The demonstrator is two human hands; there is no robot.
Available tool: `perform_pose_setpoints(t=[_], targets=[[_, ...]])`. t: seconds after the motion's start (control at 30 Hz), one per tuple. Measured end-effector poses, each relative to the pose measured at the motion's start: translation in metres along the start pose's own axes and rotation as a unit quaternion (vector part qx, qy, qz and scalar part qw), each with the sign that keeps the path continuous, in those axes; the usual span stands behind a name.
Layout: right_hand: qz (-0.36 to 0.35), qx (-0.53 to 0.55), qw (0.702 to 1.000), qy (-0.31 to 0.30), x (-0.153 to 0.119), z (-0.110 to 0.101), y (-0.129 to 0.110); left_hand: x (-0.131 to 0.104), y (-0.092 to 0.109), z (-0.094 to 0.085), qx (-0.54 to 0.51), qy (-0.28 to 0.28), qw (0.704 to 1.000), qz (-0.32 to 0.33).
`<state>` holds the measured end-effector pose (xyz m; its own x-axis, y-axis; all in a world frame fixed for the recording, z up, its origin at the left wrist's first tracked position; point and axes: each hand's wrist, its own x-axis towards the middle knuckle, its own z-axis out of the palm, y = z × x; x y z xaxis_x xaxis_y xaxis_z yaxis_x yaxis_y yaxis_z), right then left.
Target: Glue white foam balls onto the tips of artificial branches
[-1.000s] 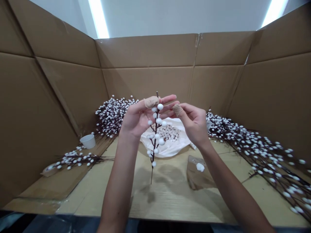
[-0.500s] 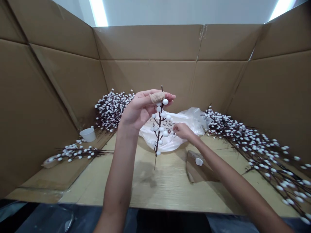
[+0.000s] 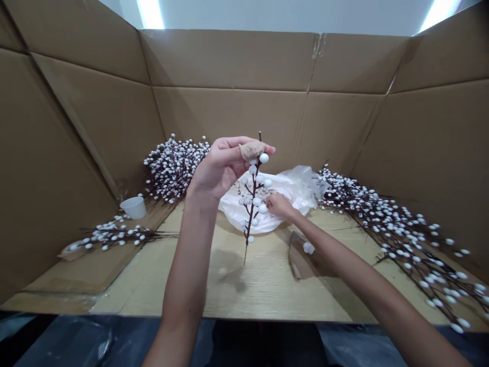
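My left hand (image 3: 225, 165) is raised over the table and pinches an artificial berry stem (image 3: 252, 204) near its upper end. The stem hangs down, brown with white berries on short side twigs, its bare thin tip lowest. Tape or cloth wraps the left thumb. Beyond the stem, my right hand (image 3: 280, 205) is closed, its fingertips together at the small pale pieces (image 3: 269, 191) on a white plastic bag (image 3: 263, 225). Whatever those fingertips hold is too small to make out. From this angle the right fingers come right beside the stem's berries; I cannot tell whether they touch.
Bundles of white-berry stems lie at the back left (image 3: 173, 168), front left (image 3: 118, 234) and along the right (image 3: 382, 219). A white cup (image 3: 133, 208) stands at left. A brown piece (image 3: 300, 265) with a white lump lies under my right forearm. Cardboard walls (image 3: 229, 112) enclose the table.
My right hand has moved slightly left, closer to the hanging stem in view. The left hand keeps its pinch on the stem. The whole view has shifted a little.
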<state>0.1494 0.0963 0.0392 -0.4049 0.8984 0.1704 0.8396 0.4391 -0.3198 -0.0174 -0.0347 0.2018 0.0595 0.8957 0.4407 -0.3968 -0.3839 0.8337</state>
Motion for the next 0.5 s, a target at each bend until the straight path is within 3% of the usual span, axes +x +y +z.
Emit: perform_pose_setpoints(t=[0.3, 0.5], targets=[[-0.036, 0.084, 0.995, 0.039, -0.006, -0.004, -0.006, 0.001, 0.001, 0.002, 0.017, -0.045, 0.999, 0.017], [-0.051, 0.24, 0.969, 0.029, -0.017, -0.041, -0.019, -0.002, 0.004, 0.004, 0.046, -0.085, 0.995, 0.028]])
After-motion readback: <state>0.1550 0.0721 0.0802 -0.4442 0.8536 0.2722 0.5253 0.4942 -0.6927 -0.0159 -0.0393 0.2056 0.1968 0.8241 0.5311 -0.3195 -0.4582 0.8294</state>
